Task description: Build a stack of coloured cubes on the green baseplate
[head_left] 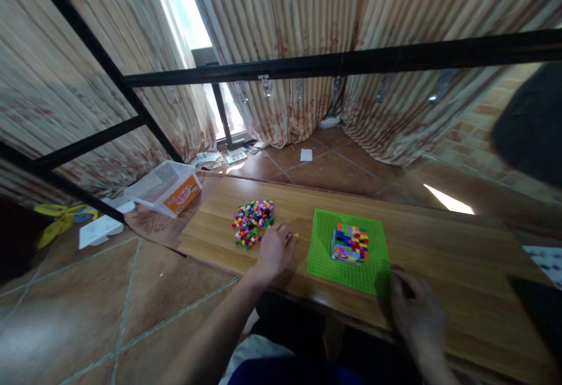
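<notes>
A green baseplate (322, 256) lies on the wooden table, and a block of many-coloured small bricks (350, 243) stands on it. To its left is a loose pile of small coloured bricks (252, 221). My left hand (276, 249) is between the pile and the baseplate, its fingers closed on a small yellow brick (297, 234) at the fingertips. By the baseplate's lower right corner rests my right hand (415, 303), with its fingers curled. Whether it holds anything is hidden.
A clear plastic box (164, 189) with an orange label stands beyond the table's left end. A black metal bar (307, 67) crosses above the far side. Dark flat objects (538, 309) lie at the table's right end.
</notes>
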A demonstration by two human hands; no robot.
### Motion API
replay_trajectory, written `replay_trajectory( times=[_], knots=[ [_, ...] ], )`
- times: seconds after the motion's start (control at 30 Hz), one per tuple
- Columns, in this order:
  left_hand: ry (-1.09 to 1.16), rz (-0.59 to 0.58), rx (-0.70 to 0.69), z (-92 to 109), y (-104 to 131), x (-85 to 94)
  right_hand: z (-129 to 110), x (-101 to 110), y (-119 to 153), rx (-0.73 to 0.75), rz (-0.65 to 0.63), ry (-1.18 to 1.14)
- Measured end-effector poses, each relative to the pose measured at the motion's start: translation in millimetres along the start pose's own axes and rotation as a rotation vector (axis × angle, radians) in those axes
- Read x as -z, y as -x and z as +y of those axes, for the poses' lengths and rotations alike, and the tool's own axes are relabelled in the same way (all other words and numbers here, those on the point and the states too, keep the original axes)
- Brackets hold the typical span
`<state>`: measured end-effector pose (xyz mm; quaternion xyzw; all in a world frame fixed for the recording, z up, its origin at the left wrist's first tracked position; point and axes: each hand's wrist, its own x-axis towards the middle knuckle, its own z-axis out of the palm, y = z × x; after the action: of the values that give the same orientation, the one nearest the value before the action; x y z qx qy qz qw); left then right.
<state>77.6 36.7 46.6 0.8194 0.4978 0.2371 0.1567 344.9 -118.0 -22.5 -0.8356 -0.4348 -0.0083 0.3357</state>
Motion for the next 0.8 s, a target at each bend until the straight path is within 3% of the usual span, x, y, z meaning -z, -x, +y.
replay_trajectory(
  times=[0.2, 0.37, 0.5, 0.8],
  knots=[
    [0.149, -0.049, -0.197, 49.6, -19.8, 3.3, -2.0, -3.6, -0.3, -0.028, 0.028, -0.021],
    [0.006, -0.100, -0.347, 83.4, -38.9, -3.1, -3.6, -4.1, -0.1, 0.000, 0.044, -0.039],
    [-0.063, -0.119, -0.379, 92.9, -45.5, -10.5, -6.6, -2.4, 0.3, 0.004, 0.048, -0.048],
    [-0.113, -0.118, -0.391, 94.8, -46.1, -17.8, -7.6, -1.4, -0.1, 0.011, 0.044, -0.064]
  ],
)
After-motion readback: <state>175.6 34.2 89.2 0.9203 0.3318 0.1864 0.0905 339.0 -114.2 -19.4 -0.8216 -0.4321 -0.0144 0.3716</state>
